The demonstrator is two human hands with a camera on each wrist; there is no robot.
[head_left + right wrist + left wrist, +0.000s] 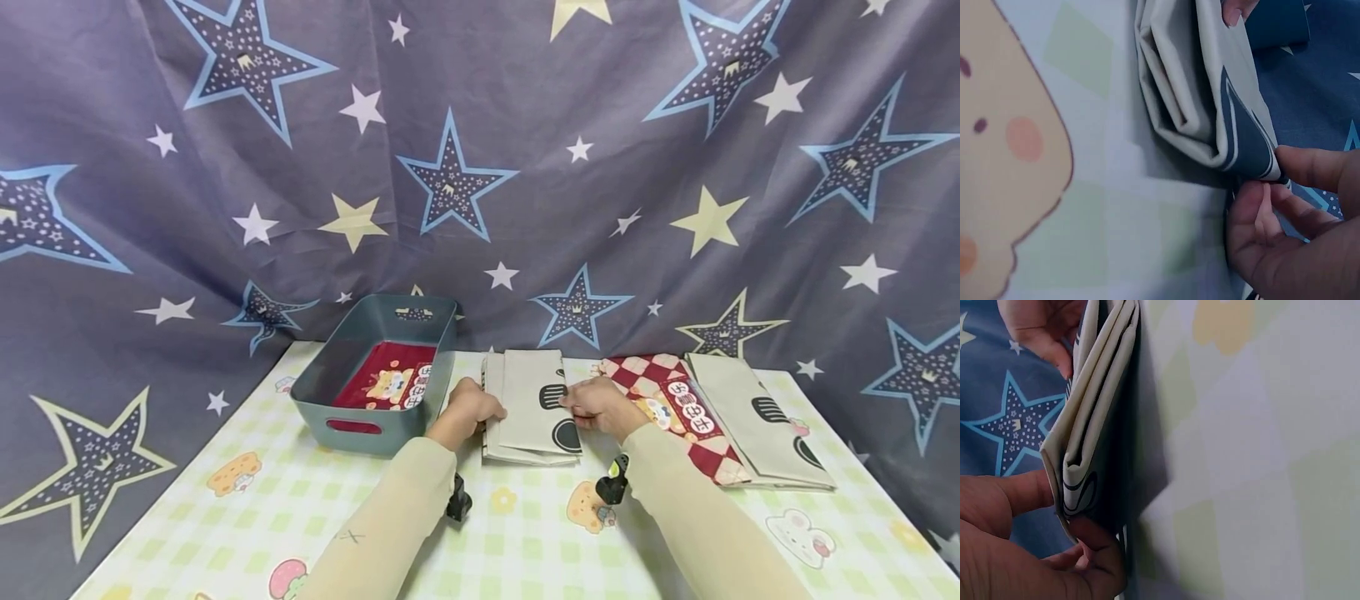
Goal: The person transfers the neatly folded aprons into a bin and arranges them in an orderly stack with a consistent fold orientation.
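Folded beige cloth (531,408): between the two hands at the checked tabletop (525,542); I cannot tell whether its whole underside touches.
Long axis: running away from the wearer, as I judge it from my remote station.
Left hand (475,406): thumb and fingers brought together, pinching the left edge.
Right hand (598,406): likewise nearly closed, pinching the right edge.
Governing relation: I read the cloth as just right of the left hand, just left of the right; neither is clearly nearer.
Blue-grey bin (408,429): left of the cloth, nearer the left hand, red cloth (382,379) inside.
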